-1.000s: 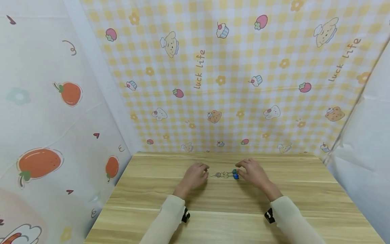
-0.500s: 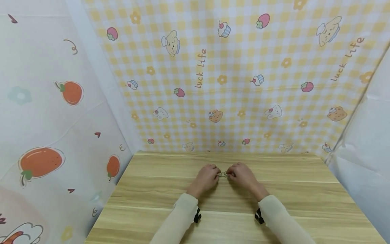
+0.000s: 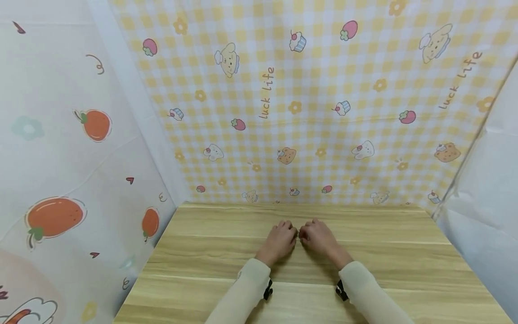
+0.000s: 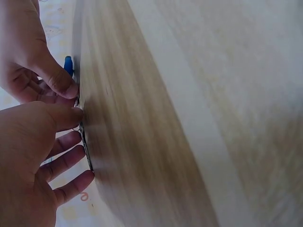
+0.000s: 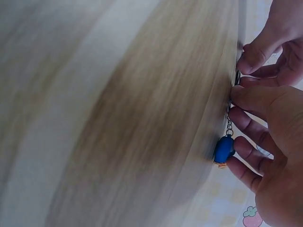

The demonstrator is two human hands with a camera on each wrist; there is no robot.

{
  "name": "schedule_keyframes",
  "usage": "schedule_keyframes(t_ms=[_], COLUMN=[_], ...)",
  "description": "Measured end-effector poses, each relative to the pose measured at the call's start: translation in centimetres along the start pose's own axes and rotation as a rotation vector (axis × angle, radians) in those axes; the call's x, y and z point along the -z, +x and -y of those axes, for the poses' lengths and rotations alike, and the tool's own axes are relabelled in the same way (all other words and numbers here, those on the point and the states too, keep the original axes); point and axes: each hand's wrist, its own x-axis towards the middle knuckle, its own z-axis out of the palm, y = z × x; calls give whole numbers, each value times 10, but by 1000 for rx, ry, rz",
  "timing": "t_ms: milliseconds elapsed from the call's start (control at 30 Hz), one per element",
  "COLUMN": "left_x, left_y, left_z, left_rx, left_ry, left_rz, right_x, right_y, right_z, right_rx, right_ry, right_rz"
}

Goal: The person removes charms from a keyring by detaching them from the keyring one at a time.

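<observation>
A keychain lies low at the tabletop between my hands, mostly hidden by fingers in the head view. My left hand pinches its key-ring end between thumb and fingers. A thin dark key runs along that hand's fingertips in the left wrist view. Close against it, my right hand pinches the ring from the other side. From there a short metal chain leads to a blue charm, which lies by the right hand's lower fingers. The fingertips cover the exact spot where they grip.
The wooden tabletop extends around both hands. Behind it hangs a yellow checked cloth with cartoon prints. A white printed cloth stands on the left and a plain white one on the right.
Both hands have come inward from either side of the keychain and taken hold of it. They now nearly meet, covering the ring and key that showed before.
</observation>
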Motion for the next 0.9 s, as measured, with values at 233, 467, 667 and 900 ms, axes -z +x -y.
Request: schedule_keyframes(t_ms=[233, 467, 667, 900], left_x=[1, 0, -2, -1], left_y=[0, 1, 3, 5], left_z=[-4, -6, -8, -6], left_rx=[5, 22, 30, 2], left_ry=[12, 19, 35, 0], left_rz=[-14, -3, -3, -56], right_x=[-1, -2, -3, -1], right_y=[-2, -2, -4, -1], right_z=[0, -1, -3, -4], right_rx=[-25, -46, -25, -79], right_ry=[3, 38, 74, 166], right_rz=[12, 8, -24, -6])
